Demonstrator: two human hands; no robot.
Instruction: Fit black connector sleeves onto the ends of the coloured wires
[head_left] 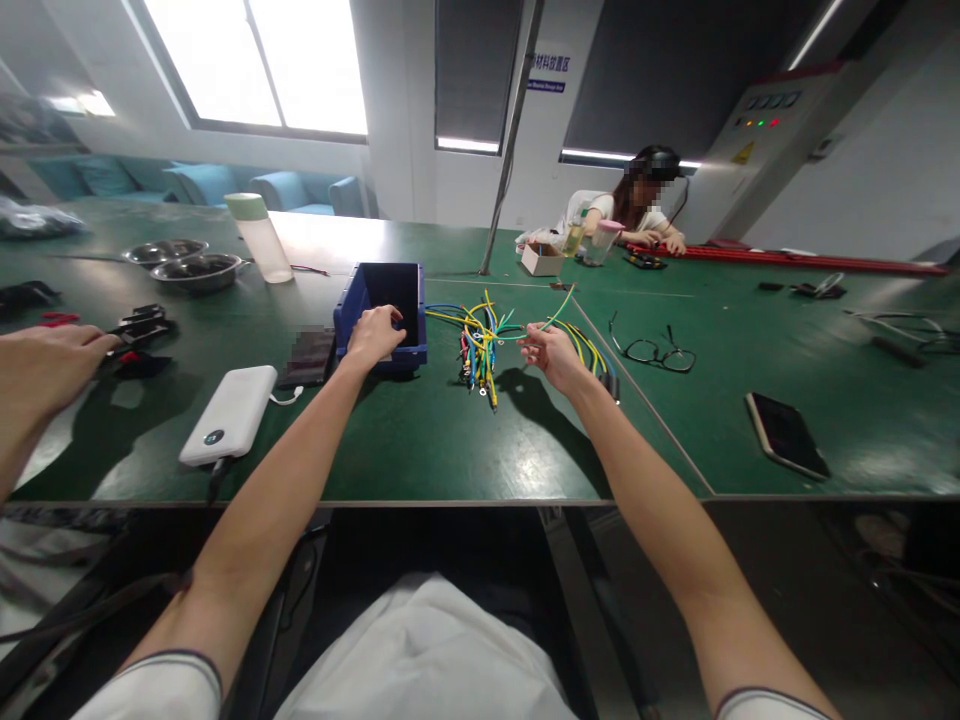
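My left hand (376, 337) reaches over the front wall of a dark blue plastic bin (411, 357), its fingers loosely curved and apart with nothing visible in them. The bin's bottom is hidden. To the right, my right hand (553, 357) pinches a green wire (562, 306) between thumb and fingers. Between the two hands lies a heap of short yellow, blue, green and red wires (480, 350), some with ring terminals on their ends. Past my right hand, a bunch of yellow and green wires with dark ends (609, 382) rests on the table.
Around me on the green table (450, 450) are a white power bank (231, 415), eyeglasses (654, 354), a phone (786, 434), metal bowls (196, 271) and a bottle (259, 240). Another person's hand (64, 368) enters at left. A person (637, 200) sits across, behind a metal pole (511, 140).
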